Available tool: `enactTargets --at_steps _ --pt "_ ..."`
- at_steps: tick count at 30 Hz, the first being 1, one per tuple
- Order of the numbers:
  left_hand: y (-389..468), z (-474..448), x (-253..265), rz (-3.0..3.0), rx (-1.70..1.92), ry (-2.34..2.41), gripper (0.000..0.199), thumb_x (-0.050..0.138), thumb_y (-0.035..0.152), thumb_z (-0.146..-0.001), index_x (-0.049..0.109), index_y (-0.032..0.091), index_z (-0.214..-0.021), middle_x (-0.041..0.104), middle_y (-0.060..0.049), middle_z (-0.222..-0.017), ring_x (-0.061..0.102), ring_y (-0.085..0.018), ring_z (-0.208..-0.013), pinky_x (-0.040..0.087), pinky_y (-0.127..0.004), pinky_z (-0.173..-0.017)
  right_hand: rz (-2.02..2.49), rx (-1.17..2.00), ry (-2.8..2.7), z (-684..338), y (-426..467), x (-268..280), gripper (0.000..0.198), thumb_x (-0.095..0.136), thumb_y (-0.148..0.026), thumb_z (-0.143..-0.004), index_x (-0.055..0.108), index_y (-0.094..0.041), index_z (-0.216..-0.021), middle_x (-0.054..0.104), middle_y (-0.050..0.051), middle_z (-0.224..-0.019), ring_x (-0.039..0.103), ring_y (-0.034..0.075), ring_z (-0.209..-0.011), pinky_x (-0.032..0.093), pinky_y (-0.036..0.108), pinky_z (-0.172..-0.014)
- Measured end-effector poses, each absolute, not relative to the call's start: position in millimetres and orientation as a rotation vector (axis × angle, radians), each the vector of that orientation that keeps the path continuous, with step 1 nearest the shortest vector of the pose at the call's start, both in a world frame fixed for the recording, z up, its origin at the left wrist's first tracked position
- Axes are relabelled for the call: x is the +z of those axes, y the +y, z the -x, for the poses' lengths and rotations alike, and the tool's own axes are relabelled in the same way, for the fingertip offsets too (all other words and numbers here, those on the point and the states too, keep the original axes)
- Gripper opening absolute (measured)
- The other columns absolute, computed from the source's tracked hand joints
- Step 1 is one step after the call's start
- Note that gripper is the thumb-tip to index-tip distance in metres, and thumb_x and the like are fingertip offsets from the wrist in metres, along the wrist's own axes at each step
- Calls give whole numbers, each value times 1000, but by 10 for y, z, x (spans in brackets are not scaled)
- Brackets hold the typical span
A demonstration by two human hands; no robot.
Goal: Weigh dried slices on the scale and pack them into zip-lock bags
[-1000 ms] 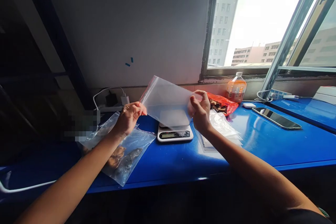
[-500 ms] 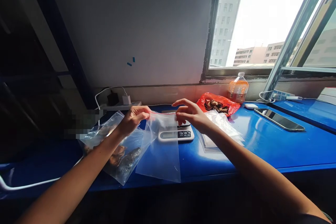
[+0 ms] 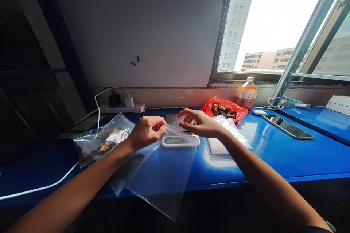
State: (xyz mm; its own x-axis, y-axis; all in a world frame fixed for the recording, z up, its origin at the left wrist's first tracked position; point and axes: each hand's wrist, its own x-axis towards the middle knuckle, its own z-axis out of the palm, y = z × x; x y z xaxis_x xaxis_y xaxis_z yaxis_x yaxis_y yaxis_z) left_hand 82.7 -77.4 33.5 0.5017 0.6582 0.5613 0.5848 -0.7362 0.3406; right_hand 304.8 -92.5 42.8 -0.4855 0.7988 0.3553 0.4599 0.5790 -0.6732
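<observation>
My left hand (image 3: pixel 147 130) pinches the upper left corner of a clear zip bag (image 3: pixel 166 174) with a red line along its top. The bag looks flat and hangs tilted, its lower end past the table's front edge. My right hand (image 3: pixel 198 122), fingers curved and apart, hovers above the bag's top edge, whose right corner is free. Behind the bag sits a white kitchen scale (image 3: pixel 177 141) with a metal plate, partly covered by my right hand and the bag. Left of it, clear bags with brown dried pieces (image 3: pixel 109 143) lie partly under my left forearm.
A stack of clear bags (image 3: pixel 218 145) lies right of the scale. Behind it are a red plastic bag (image 3: pixel 210 105) of brown dried chunks and a bottle of orange drink (image 3: pixel 247 94). A phone (image 3: pixel 287 126), a white case (image 3: pixel 259 112) and a power strip (image 3: pixel 136 108) are also on the blue table.
My right hand has come off the bag's top edge. The bag has tilted, its right corner dropping and its lower end swinging toward me. My left hand has moved slightly right.
</observation>
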Motion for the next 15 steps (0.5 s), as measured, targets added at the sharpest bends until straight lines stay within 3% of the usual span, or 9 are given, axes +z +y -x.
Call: enactTargets --at_steps 4,15 --pt "-838 -896 272 -2791 954 1026 19 49 25 -81 65 17 -72 64 -1 -67 54 -13 -61 41 -25 -60 1035 433 -2202 -2868 -929 261 5 59 -18 -77 63 -18 -79 64 1 -74 58 13 -68 41 25 -62" --pt "-832 -886 240 -2677 994 1042 16 52 31 -86 63 19 -81 65 0 -73 56 -13 -64 42 -24 -61 1011 353 -2058 -2727 -910 137 10 59 -12 -75 60 -19 -68 61 1 -71 54 13 -66 40 25 -62"
